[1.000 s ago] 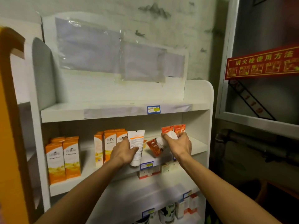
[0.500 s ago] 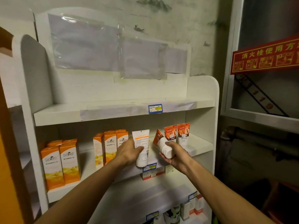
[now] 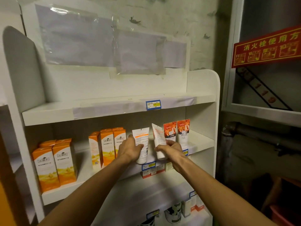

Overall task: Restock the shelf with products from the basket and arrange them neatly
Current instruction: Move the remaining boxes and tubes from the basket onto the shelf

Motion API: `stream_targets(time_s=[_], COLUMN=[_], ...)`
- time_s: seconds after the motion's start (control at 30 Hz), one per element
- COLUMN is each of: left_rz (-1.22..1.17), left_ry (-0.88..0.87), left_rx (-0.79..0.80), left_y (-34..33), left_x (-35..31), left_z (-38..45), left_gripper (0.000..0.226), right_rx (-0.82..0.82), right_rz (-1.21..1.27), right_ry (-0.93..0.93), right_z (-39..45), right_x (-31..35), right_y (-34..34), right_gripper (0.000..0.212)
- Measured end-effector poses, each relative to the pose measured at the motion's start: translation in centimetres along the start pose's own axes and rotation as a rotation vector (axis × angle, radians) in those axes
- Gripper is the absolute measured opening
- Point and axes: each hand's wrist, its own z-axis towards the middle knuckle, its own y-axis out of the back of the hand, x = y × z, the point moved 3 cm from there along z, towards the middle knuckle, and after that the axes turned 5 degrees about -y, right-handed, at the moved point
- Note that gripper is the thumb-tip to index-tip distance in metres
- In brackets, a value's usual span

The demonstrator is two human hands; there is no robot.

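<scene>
You are gripping one white plastic tube (image 3: 142, 144) in your left hand (image 3: 129, 150) and a tilted second one (image 3: 158, 141) in your right hand (image 3: 171, 150), seating both on the middle white shelf (image 3: 199, 142) left of two upright orange-topped tubes (image 3: 176, 131); basket unseen, so remaining stock is unclear.

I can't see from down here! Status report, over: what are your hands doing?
Left hand gripping upright white tube. Right hand gripping tilted tube, next to two standing orange tubes. Middle shelf, nothing blocking.
</scene>
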Motion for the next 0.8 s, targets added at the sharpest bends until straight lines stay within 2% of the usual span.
stream_targets(time_s=[0.13, 0.23, 0.37, 0.67, 0.8], left_rz=[-0.021, -0.035, -0.055, -0.023, -0.059], left_ry=[0.019, 0.01, -0.005, -0.003, 0.007], left_rx=[-0.025, -0.044, -0.074, -0.115, -0.111], left_y=[-0.9, -1.6, -2.5, -3.2, -3.1], left_x=[0.2, 0.4, 0.7, 0.6, 0.3], left_z=[0.6, 1.2, 2.0, 3.0, 2.7], left_gripper=[0.043, 0.041, 0.041, 0.04, 0.044], right_rx=[-0.223, -0.315, -0.388, -0.373, -0.343], right_rz=[-0.262, -0.452, -0.497, -0.555, -0.796], right_ry=[0.174, 0.274, 0.352, 0.393, 0.386], right_z=[2.0, 3.3, 4.7, 6.7, 6.2], right_x=[-0.5, -1.9, -3.4, -3.3, -3.1], right_y=[0.0, -0.6, -1.4, -2.8, -2.8], right_gripper=[0.071, 0.075, 0.08, 0.08, 0.083])
